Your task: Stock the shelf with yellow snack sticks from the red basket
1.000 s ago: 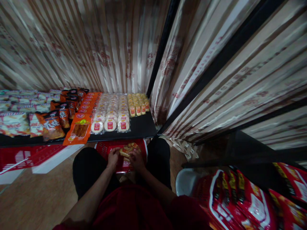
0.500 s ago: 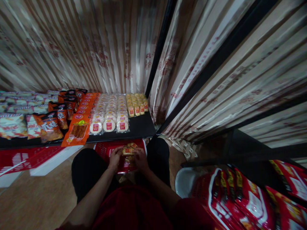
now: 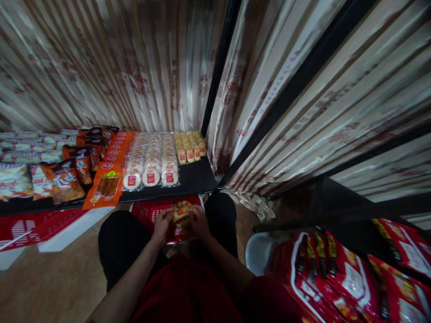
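Note:
Between my two hands is a small yellow snack packet (image 3: 180, 214) with a red label. My left hand (image 3: 163, 225) pinches its left end, and my right hand (image 3: 199, 222) grips its right end. Below it, more yellow packets lie in a red basket (image 3: 144, 207) between my knees; my hands partly cover them. On the black shelf (image 3: 198, 175) ahead, similar yellow packets (image 3: 189, 148) stand in short rows at the right end. Rows of round white crackers (image 3: 151, 175) in clear wrappers lie to their left.
Further left on the shelf are orange flat packs (image 3: 107, 184), orange-black bags (image 3: 63, 179) and white bags (image 3: 15, 179). A second red basket (image 3: 37, 224) is under the shelf. Red bags (image 3: 346, 269) fill the lower right near a white stool (image 3: 257, 253). Black posts (image 3: 220, 67) and striped curtains (image 3: 151, 58) enclose the shelf.
The view has shifted slightly, so the shelf goods sit a little further left. The packet between my hands has tilted a bit; both hands stay on it.

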`<state>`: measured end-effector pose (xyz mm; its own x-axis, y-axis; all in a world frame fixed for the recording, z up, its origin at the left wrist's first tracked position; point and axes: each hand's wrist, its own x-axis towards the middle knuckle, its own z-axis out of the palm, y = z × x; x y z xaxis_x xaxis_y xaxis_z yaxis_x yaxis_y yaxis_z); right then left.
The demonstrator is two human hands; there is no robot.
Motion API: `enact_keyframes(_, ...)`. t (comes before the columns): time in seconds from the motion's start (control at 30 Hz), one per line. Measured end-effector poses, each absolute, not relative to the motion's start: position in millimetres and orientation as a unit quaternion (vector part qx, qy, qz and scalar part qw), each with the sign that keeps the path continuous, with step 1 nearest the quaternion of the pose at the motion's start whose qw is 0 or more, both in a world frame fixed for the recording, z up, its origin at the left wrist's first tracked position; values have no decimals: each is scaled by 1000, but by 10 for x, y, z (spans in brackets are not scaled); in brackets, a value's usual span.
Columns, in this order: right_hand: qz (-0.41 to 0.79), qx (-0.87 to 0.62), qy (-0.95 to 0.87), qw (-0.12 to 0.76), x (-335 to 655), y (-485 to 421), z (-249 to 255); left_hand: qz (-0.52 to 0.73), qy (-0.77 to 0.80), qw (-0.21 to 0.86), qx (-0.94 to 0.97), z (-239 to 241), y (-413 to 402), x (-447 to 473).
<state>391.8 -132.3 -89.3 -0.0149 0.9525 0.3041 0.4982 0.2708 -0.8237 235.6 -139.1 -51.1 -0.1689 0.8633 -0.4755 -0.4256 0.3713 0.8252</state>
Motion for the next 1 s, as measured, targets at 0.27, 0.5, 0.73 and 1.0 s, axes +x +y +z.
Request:
enact_keyframes(0.27, 269, -567, -633, 453, 3930, -1310, -850, 511, 530, 648, 195, -511, -1401, 2396)
enact_keyframes(0.5, 245, -566, -624, 480, 3970, -1287, -766, 482, 499, 698, 178, -497, -1444, 2439)
enact_keyframes(0.73, 250, -556, -617, 498, 3971, -1257, -715, 415, 460, 749, 236, -345, -1485, 2521)
enact_keyframes(1.0, 270, -560, -592, 513, 3955, -1199, -600, 426, 476, 710, 297, -259, -1415, 2550)
